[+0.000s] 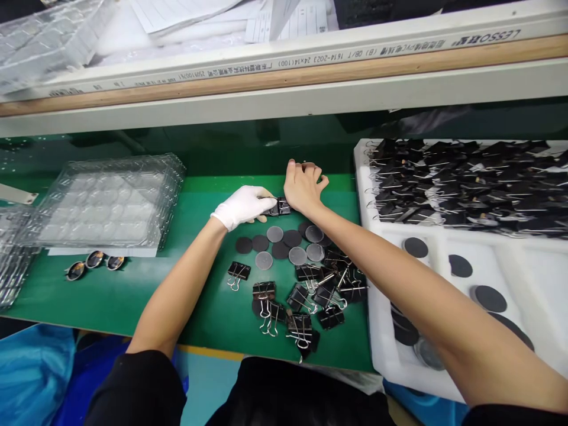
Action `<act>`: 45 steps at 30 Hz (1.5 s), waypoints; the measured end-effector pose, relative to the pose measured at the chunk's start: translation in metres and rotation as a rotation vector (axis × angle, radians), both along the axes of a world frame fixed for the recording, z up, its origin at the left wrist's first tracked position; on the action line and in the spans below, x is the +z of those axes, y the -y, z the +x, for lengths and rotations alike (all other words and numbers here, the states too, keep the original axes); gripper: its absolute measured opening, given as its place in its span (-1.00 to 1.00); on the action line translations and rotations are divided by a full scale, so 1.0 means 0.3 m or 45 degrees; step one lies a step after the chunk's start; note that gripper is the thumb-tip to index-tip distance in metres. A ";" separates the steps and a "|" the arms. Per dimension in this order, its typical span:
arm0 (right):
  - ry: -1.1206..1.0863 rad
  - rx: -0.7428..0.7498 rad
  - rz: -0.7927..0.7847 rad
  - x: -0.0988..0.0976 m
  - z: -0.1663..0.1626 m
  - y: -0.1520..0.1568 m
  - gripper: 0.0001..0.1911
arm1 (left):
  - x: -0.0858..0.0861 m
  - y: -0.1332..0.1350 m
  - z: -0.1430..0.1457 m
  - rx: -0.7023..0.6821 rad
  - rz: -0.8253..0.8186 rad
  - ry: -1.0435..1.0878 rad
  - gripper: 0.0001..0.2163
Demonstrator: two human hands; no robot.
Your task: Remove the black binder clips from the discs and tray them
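Note:
My left hand (247, 207), in a white glove, is closed on a black binder clip (283, 206) above the green mat. My bare right hand (306, 186) is just right of it, fingers bent and spread apart, and nothing shows in them. Below my hands lie several thin round discs (291, 238), some matte black, others with a grey, shiny face. Nearer my body is a loose heap of black binder clips (326, 293) with silver wire handles. One binder clip (239, 271) lies apart on the left.
On the right, a white foam tray (377, 355) holds rows of clipped black pieces (470, 183) and more discs (490, 298). Stacked clear plastic trays (106, 201) stand left, with three small round metal-rimmed pieces (94, 258) before them. A shelf edge (284, 97) crosses behind.

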State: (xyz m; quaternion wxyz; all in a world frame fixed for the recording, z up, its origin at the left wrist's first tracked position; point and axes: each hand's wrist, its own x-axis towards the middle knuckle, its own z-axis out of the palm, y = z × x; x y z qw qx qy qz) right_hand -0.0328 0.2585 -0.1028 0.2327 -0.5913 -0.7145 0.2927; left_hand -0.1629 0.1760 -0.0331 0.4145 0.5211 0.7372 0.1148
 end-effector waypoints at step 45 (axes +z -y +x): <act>-0.292 0.319 -0.233 0.152 0.090 0.012 -0.41 | -0.029 0.032 -0.055 -0.154 0.311 0.123 -0.58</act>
